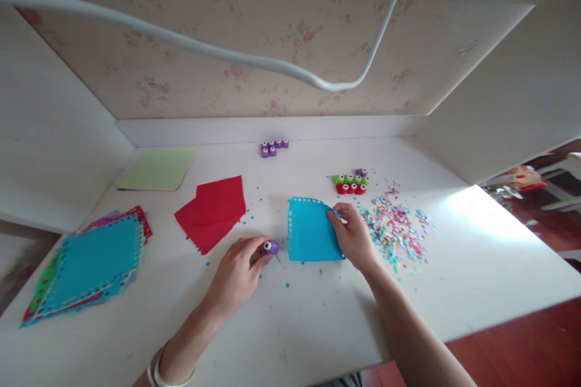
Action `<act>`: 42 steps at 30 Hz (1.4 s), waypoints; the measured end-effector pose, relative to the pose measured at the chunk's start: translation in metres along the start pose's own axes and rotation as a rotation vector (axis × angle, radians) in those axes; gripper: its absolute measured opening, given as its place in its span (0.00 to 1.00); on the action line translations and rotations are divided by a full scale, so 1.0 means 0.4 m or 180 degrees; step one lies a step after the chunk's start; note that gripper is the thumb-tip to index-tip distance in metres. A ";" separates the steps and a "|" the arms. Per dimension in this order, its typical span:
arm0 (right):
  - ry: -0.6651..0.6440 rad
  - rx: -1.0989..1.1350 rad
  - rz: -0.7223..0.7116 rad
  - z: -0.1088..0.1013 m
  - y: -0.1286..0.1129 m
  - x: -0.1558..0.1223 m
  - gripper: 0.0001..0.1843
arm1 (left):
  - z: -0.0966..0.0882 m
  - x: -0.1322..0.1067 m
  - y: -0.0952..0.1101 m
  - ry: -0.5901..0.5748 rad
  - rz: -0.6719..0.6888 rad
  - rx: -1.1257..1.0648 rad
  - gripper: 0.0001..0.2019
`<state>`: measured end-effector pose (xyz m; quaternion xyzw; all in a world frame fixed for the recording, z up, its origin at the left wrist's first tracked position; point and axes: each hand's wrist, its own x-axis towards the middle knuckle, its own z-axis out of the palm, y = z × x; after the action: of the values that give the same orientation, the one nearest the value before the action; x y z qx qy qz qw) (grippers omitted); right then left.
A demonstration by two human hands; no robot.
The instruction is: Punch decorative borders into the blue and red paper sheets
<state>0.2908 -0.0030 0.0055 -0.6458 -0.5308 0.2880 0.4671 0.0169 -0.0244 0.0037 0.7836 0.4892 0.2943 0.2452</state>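
White desk; left fingers around purple punch, right fingers gripping blue paper (punched edge away).

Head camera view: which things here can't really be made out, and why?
All in the head view:
1. The purple punch: mostly covered by the left hand; cutting shape hidden.
2. The blue paper: right edge under the right hand.
3. The confetti pile: pieces too small to tell shapes.
4. The stack of punched sheets: top blue sheet covers the rest; count unclear.
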 end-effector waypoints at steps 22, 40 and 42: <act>-0.0030 -0.0518 -0.0099 0.030 0.010 -0.005 0.12 | 0.003 -0.002 0.002 -0.0095 0.0251 0.0011 0.15; -0.0114 -0.0929 -0.0283 0.032 -0.024 -0.028 0.15 | -0.006 0.004 0.016 -0.0231 0.0521 0.0196 0.14; -0.0066 -0.1103 -0.0720 0.023 -0.030 -0.036 0.20 | -0.007 0.004 0.018 -0.0220 0.0500 0.0264 0.15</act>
<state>0.2740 -0.0142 0.0109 -0.6499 -0.6463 0.1447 0.3729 0.0200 -0.0256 0.0107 0.8387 0.4292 0.2649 0.2055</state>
